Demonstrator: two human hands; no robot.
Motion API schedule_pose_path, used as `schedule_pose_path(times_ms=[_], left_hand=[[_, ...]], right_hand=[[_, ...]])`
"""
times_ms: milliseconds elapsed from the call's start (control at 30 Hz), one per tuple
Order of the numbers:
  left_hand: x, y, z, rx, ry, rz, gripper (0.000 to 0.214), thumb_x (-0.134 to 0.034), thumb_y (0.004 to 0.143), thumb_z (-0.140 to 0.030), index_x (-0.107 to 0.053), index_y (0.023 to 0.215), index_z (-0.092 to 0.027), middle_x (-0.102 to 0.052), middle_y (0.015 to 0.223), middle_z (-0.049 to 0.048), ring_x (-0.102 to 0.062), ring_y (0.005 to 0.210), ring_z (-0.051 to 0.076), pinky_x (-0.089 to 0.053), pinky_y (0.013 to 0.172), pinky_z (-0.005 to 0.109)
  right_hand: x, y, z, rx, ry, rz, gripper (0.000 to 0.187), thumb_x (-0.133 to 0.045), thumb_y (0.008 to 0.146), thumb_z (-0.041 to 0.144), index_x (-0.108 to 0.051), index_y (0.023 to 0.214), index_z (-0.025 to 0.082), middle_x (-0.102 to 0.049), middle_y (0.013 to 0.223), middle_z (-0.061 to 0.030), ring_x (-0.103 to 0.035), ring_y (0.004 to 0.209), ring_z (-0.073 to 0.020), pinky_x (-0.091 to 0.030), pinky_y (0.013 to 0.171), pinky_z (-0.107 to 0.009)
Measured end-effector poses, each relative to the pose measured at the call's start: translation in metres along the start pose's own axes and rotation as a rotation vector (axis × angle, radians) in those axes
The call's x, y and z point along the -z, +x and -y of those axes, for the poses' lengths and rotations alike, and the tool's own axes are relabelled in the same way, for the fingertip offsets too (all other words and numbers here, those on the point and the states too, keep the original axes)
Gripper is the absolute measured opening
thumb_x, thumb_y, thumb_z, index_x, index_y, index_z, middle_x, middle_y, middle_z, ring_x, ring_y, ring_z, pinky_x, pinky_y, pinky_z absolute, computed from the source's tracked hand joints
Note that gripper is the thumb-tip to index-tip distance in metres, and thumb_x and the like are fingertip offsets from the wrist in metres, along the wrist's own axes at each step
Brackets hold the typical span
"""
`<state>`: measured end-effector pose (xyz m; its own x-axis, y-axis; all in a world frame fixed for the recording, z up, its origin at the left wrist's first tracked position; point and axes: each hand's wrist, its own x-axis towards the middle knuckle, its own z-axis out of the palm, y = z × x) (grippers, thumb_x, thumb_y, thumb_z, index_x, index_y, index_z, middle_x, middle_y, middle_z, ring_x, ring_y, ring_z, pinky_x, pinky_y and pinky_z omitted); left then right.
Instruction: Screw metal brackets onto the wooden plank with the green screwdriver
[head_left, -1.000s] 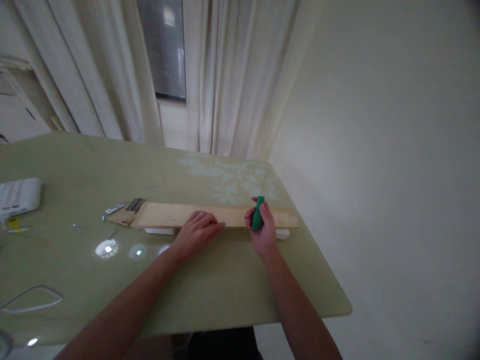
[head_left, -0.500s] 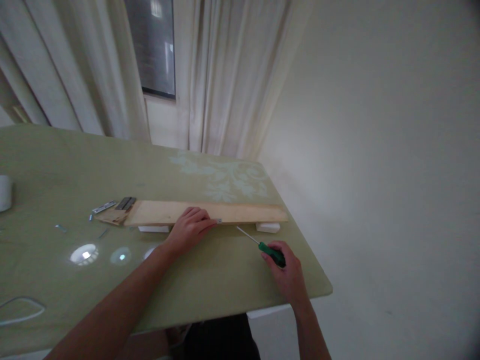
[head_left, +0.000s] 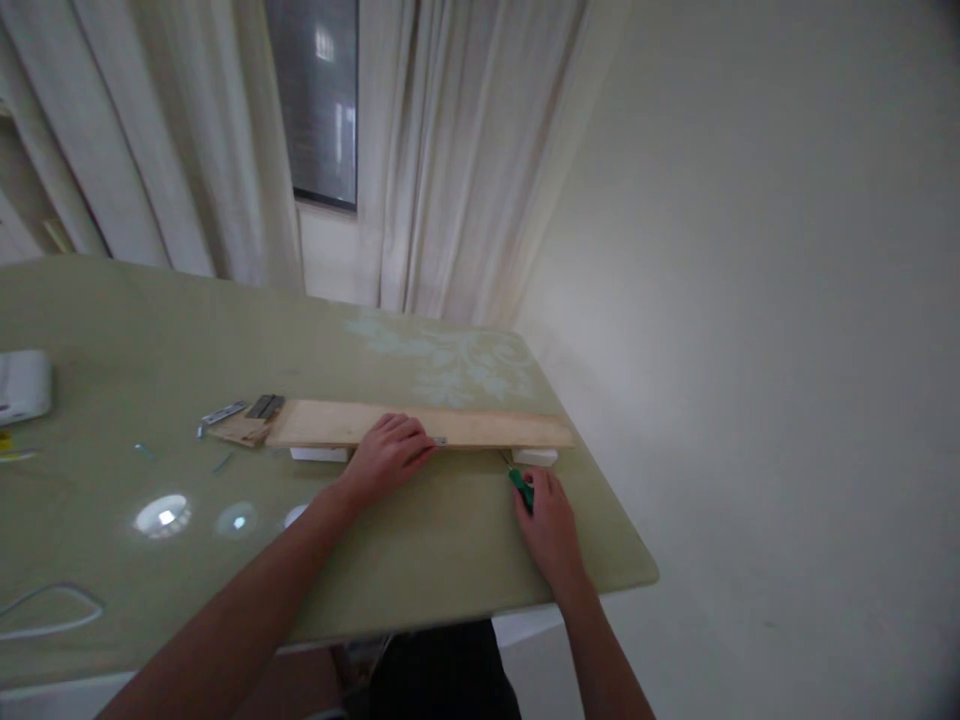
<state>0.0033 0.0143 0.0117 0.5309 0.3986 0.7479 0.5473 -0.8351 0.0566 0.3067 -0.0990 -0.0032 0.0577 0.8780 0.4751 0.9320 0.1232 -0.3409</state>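
Note:
A long, pale wooden board (head_left: 487, 428) rests on two white blocks, a left one (head_left: 319, 454) and a right one (head_left: 534, 457). My left hand (head_left: 388, 455) grips the board's front edge near the middle, fingers closed over its top. Beside those fingertips lies a small metal plate (head_left: 440, 441) at the edge. In my closed right hand (head_left: 551, 525) is a screwdriver (head_left: 520, 487) with a green handle. Its shaft points up and left, towards the board's front edge by the right block; I cannot tell whether the tip touches anything.
At the board's left end lie a dark hinge (head_left: 265, 406), a metal strip (head_left: 224, 412) and a torn brown wrapper (head_left: 241, 430). Small metal bits (head_left: 144, 451) are scattered further left. A white case (head_left: 24, 385) and a white cable (head_left: 75, 588) are on the left. A wall (head_left: 750, 350) borders the table's right side.
My right hand has moved left and slightly up, bringing the screwdriver closer to the board and the right block. My left hand stays on the board. The view has shifted slightly left.

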Motion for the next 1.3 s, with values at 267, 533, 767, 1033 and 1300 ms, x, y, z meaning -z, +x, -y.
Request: schedule_pose_path(times_ms=[267,533,767,1033,1300], left_hand=[[0.012,0.002,0.007,-0.059,0.036,0.085,0.014,-0.063,0.102,-0.029,-0.072,0.095,-0.021,-0.069,0.088,0.0032,-0.061,0.085,0.02,-0.044,0.083,0.036],[0.015,0.0,0.003,0.0,0.056,0.143,0.049,-0.072,0.095,-0.046,-0.063,0.134,-0.017,-0.072,0.119,0.0112,-0.064,0.107,0.028,-0.047,0.095,0.042],[0.019,0.007,0.0,0.016,0.021,-0.031,0.022,-0.057,0.106,-0.028,-0.066,0.089,-0.019,-0.068,0.082,0.0026,-0.058,0.079,0.018,-0.043,0.078,0.033],[0.02,0.004,0.001,0.053,0.06,-0.128,0.022,-0.047,0.103,-0.011,-0.067,0.096,-0.018,-0.066,0.077,0.0026,-0.058,0.074,0.018,-0.043,0.073,0.032],[0.021,0.0,0.003,-0.022,0.083,0.092,0.017,-0.057,0.1,-0.019,-0.064,0.115,-0.019,-0.072,0.11,0.0092,-0.065,0.098,0.024,-0.049,0.089,0.038]], right_hand=[[-0.008,0.02,-0.001,-0.003,-0.069,0.067,0.012,-0.059,0.095,0.025,-0.065,0.105,0.023,-0.071,0.106,-0.011,-0.069,0.098,-0.0289,-0.055,0.085,-0.04],[0.001,-0.001,-0.006,-0.059,-0.078,0.067,0.021,-0.057,0.097,0.028,-0.066,0.115,0.02,-0.074,0.105,-0.0115,-0.069,0.1,-0.0314,-0.057,0.088,-0.045],[0.022,-0.038,-0.029,-0.007,0.054,0.051,0.026,-0.058,0.099,0.028,-0.067,0.123,0.025,-0.072,0.115,-0.0086,-0.068,0.107,-0.0281,-0.057,0.096,-0.046],[0.026,-0.009,0.001,0.169,0.06,-0.153,0.028,-0.064,0.101,0.034,-0.063,0.128,0.025,-0.069,0.121,-0.0113,-0.064,0.114,-0.0287,-0.054,0.1,-0.049],[0.003,0.115,0.077,0.786,0.005,0.3,0.029,-0.078,0.091,0.031,-0.065,0.115,0.02,-0.07,0.118,-0.0112,-0.062,0.11,-0.0271,-0.05,0.097,-0.041]])
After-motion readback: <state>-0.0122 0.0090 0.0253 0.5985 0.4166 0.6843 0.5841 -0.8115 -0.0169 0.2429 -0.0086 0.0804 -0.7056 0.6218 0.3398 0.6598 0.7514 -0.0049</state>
